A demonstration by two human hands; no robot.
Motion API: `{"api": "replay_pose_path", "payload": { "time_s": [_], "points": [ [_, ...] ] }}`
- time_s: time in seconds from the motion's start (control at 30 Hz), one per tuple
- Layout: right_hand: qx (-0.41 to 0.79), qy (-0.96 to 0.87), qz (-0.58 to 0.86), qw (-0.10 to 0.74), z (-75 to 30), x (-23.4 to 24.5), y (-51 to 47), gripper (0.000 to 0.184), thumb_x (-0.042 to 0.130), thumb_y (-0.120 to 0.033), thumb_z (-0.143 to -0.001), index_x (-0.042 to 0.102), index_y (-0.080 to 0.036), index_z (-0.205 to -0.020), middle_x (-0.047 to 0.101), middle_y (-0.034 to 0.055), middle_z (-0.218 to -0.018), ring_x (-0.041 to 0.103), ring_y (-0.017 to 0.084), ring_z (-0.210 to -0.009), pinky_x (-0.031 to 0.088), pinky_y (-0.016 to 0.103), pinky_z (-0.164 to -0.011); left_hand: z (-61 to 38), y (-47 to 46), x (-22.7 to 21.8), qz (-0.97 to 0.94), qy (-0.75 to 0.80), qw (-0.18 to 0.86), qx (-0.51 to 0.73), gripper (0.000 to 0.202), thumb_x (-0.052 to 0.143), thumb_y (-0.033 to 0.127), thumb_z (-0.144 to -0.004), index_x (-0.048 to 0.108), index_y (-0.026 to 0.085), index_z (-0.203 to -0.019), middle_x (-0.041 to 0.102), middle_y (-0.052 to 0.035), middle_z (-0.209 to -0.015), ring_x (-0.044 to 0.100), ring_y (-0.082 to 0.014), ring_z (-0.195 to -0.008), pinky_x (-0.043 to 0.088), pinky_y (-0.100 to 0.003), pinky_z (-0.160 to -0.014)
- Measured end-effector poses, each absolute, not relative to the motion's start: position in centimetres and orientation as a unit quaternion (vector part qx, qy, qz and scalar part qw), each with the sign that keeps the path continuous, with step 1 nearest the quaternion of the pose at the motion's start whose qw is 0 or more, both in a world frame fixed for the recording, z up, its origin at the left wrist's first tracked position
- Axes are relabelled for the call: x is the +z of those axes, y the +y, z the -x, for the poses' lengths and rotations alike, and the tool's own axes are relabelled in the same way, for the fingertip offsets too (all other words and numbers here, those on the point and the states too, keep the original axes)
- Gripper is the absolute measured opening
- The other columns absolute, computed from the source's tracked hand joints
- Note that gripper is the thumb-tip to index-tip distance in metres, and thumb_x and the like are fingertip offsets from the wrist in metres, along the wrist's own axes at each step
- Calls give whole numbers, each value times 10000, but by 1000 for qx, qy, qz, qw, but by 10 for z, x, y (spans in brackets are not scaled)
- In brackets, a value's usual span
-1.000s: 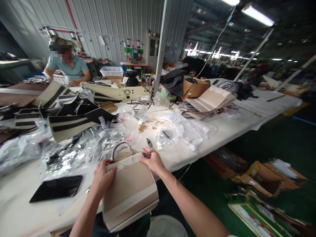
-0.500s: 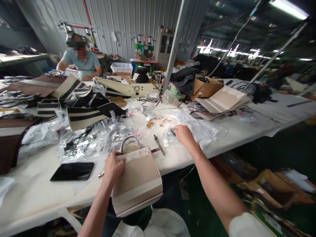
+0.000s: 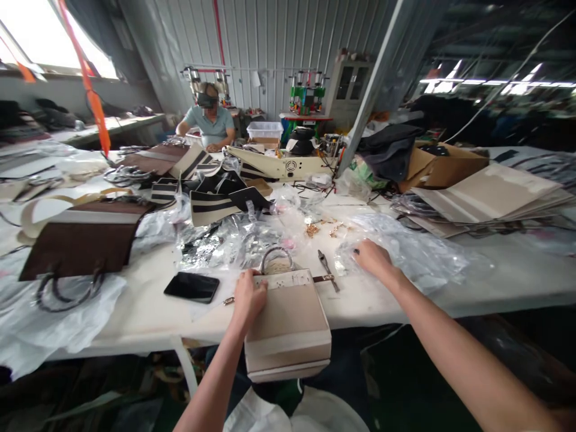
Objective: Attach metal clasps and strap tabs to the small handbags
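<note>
A beige, unfinished handbag (image 3: 285, 318) hangs partly over the table's front edge, its round wrapped handle (image 3: 276, 253) pointing away from me. My left hand (image 3: 250, 297) grips the bag's upper left corner, fingers closed on it. A strap with a metal fitting (image 3: 228, 300) sticks out on the left, and a brown strap (image 3: 323, 278) on the right. Across that strap's end lies a metal hand tool (image 3: 329, 271). My right hand (image 3: 373, 260) is closed near the clear plastic bags (image 3: 405, 240), with a small dark piece at its fingertips that is too small to name.
A black phone (image 3: 191, 287) lies left of the bag. Behind are gold-coloured small parts (image 3: 311, 230), plastic bags of shiny metal pieces (image 3: 211, 246) and striped panels (image 3: 216, 207). A brown bag (image 3: 83, 240) is at left, stacked beige panels (image 3: 499, 192) at right. A co-worker (image 3: 209, 123) sits across.
The view has swung left, so things sit further right in the picture. My left hand stays on the handbag. My right hand remains closed by the plastic bags, slightly further from the tool.
</note>
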State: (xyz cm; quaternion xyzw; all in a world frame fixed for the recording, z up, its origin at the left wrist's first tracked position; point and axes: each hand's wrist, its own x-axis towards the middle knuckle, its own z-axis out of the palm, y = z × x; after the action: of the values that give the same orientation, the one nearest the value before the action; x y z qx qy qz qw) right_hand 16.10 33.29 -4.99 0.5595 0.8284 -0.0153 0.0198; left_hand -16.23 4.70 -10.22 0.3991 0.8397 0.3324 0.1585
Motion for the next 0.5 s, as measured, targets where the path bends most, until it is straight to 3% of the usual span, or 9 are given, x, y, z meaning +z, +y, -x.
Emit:
{"api": "replay_pose_path", "payload": {
  "time_s": [0.17,0.33,0.5],
  "points": [
    [28,839,-543,22,-170,-65,333,325,584,-235,-1067,899,-169,-1024,824,211,-1186,788,301,-1059,517,340,-846,158,44,-96,-387,840,171,339,307,673,302,-985,686,179,-1265,710,-198,-1320,646,-384,-1330,474,-501,-1175],
    [74,851,-517,-44,-184,-74,335,390,507,-230,-1113,890,-216,-1044,821,154,-1264,765,273,-1120,498,341,-839,156,42,-93,-383,842,173,338,288,671,298,-989,681,193,-1256,709,-191,-1325,646,-379,-1327,482,-496,-1164],
    [-18,825,-547,-143,-189,-64,327,336,591,-311,-1073,902,-185,-1047,850,176,-1194,776,319,-1063,514,370,-861,156,42,-95,-390,841,162,339,307,661,323,-997,690,184,-1270,717,-195,-1308,661,-388,-1302,496,-507,-1164]
  ]
}}
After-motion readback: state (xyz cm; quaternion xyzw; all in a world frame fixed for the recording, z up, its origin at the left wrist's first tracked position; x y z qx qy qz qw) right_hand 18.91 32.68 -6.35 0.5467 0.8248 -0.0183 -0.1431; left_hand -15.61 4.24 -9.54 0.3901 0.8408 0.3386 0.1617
